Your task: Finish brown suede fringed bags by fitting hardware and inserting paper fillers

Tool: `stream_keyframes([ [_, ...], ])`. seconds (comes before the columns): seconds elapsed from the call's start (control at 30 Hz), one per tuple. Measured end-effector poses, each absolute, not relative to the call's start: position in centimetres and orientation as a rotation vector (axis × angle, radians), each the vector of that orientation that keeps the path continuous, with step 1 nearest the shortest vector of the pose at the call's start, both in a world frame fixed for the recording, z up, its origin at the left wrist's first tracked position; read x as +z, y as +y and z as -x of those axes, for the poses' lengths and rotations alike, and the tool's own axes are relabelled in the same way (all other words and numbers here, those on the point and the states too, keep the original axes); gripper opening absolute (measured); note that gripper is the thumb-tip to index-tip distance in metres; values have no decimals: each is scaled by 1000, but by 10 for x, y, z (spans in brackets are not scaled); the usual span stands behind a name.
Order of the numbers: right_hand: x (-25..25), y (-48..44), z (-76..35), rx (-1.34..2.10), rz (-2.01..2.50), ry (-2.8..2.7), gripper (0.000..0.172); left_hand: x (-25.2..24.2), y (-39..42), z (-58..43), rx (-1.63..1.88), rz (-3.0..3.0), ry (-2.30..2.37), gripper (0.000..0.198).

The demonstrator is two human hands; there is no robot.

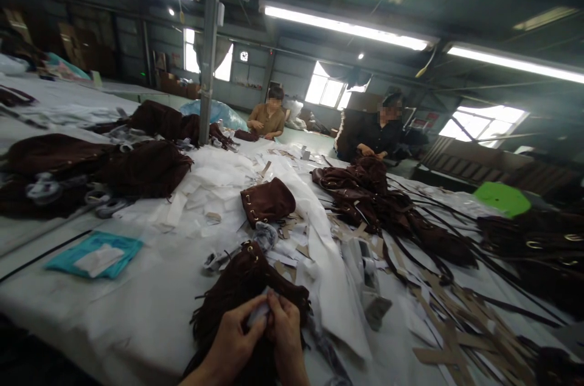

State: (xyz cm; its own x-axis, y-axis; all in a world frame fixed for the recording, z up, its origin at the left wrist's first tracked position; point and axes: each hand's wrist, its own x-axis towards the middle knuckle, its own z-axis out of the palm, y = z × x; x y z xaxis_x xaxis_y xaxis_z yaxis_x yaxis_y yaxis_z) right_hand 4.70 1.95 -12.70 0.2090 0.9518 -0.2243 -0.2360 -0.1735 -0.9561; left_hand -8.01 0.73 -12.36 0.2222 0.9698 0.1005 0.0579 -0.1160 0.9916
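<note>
My left hand [237, 331] and my right hand [285, 322] meet at the bottom centre. The fingers of both are pinched on a small pale piece [260, 313], paper or plastic; I cannot tell which. Right beneath them lies a dark brown fringed bag [237, 276] with metal eyelets along its edge. Just beyond this bag sits a crumpled grey-white wrapped bundle [265, 235]. Farther off stands a brown drawstring bag [269, 200] with light-coloured eyelets.
Brown bags lie heaped at left [146, 167] and right [365, 191]. A teal packet [95, 254] rests at left, a tape dispenser [367, 270] at right. Cardboard strips [449, 337] and long straps cover the right side. Two people [269, 115] work across the table, near a post [207, 58].
</note>
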Motion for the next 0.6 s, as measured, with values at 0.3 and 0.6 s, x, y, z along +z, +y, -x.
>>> stream_keyframes([
  [0.3,-121,11,-41,1104,1391,-966,56,-125,19,69,1054,-1298,1169,44],
  [0.6,-36,-4,-253,96,1975,-812,73,-154,20,70,1042,-1442,1226,41],
])
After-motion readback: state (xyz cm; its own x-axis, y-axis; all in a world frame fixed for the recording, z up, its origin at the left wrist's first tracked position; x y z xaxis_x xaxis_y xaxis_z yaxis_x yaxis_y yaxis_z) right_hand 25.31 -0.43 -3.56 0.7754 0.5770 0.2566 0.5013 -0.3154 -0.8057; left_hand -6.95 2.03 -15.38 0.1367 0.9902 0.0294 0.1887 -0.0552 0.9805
